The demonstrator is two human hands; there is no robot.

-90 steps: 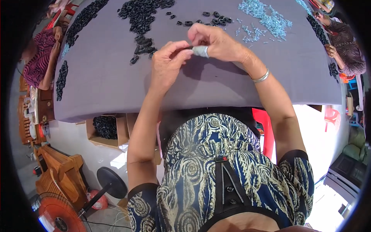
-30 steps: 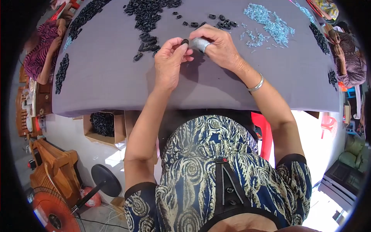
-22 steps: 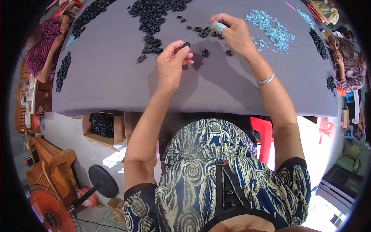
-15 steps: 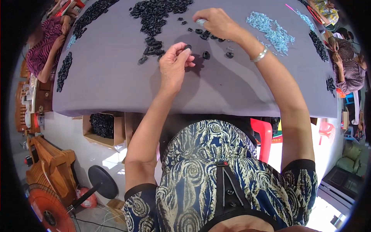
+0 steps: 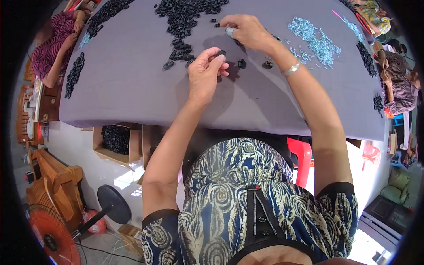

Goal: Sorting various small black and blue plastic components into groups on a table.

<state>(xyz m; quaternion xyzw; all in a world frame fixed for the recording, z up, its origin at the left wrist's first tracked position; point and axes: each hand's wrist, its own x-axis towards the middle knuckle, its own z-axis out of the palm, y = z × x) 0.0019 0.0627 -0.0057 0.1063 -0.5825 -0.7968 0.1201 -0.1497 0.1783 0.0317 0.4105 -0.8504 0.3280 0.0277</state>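
A small black ring-shaped part point(image 5: 221, 53) sat pinched at the tips of the left hand point(image 5: 205, 75), thumb and forefinger closed on it just above the grey desk point(image 5: 132, 84). The right hand point(image 5: 247, 31) had reached farther out, palm down, its fingers point(image 5: 230, 31) curled onto the desk at the near edge of the big heap of black parts point(image 5: 185, 11); something pale wrapped one fingertip, and whether those fingers gripped a piece I could not tell. A silver bracelet point(image 5: 291, 68) circled the right wrist.

Two loose black parts point(image 5: 242, 63) lay on the desk just beside the left hand, between the two forearms, and a short cluster of black pieces point(image 5: 179, 55) lay just left of the left thumb. To the right, well apart from the black heap, a scatter of light blue pieces point(image 5: 318, 42) spread across the cloth. More black parts lay in strips along the far left edge point(image 5: 74, 75) and the right edge point(image 5: 366, 57) of the desk.

Another person in a striped pink top point(image 5: 55, 48) sat at the left side, and another in a dark striped top point(image 5: 397, 84) at the right. Below the desk stood a cardboard box of black parts point(image 5: 115, 139), a red plastic chair point(image 5: 300, 157) and a floor fan with an orange grille point(image 5: 51, 234).
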